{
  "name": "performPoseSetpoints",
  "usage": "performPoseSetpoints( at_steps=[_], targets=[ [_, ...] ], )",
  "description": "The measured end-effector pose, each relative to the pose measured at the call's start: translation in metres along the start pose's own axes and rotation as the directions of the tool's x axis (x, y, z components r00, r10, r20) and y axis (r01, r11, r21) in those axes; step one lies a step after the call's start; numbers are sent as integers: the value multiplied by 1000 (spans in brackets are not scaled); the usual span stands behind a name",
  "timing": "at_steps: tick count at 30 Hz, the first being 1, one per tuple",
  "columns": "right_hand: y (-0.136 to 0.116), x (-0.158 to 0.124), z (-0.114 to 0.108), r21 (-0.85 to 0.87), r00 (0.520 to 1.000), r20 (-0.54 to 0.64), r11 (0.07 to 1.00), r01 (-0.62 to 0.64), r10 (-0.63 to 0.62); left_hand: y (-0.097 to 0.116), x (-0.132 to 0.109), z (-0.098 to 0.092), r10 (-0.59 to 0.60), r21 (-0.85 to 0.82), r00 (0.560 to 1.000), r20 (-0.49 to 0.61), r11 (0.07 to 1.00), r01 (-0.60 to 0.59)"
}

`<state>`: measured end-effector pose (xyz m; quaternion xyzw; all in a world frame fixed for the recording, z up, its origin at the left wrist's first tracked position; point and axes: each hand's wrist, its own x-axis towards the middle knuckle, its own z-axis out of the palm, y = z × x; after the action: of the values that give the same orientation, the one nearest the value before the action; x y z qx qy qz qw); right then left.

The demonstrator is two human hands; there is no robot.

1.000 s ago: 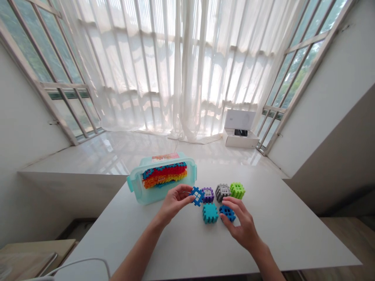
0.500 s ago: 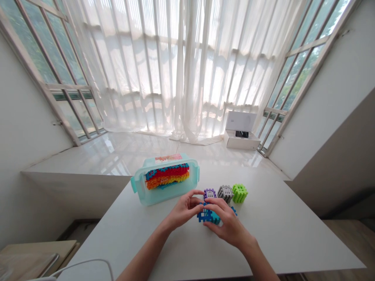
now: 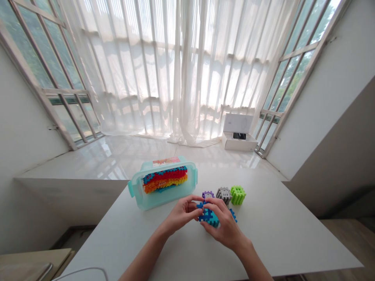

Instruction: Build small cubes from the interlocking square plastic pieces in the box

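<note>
My left hand (image 3: 182, 213) and my right hand (image 3: 223, 226) meet over a blue waffle piece (image 3: 205, 212), both pinching it just in front of a teal cube (image 3: 213, 220) on the white table (image 3: 287, 234). Another blue piece (image 3: 233, 215) peeks out beside my right hand. Behind my fingers stand a purple cube (image 3: 208, 194), a grey cube (image 3: 224, 194) and a green cube (image 3: 238, 194) in a row. How the blue pieces fit together is hidden by my fingers.
A teal clear box (image 3: 163, 182) full of red, orange and blue waffle pieces lies at the table's far left. A white open carton (image 3: 238, 132) sits on the sill by the curtain. A wooden surface (image 3: 29, 261) is lower left.
My left hand brought the blue piece down from near the purple cube to the teal cube. My right hand moved left from the other blue piece and both now grip together.
</note>
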<state>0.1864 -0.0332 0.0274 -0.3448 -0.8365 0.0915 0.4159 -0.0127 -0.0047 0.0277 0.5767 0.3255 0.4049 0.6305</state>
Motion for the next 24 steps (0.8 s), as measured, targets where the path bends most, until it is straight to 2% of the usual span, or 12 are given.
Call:
performPoseSetpoints(
  at_steps=[8,16,20,24],
  targets=[
    [5,-6,1,3,1000,6,1000,-28,28,-3,0,0,-12,19,1000,-16,1000,13],
    [7,-10,0,-4,999,-22,1000,-31,31,-5,1,0,-9,29,1000,14,1000,9],
    [14,-19,-11,-9,996,-70,999,-53,52,-1,0,-2,9,38,1000,-26,999,-8],
    [30,-39,-35,-36,989,-107,993,-110,105,3,0,-5,34,55,993,-110,998,-28]
  ],
)
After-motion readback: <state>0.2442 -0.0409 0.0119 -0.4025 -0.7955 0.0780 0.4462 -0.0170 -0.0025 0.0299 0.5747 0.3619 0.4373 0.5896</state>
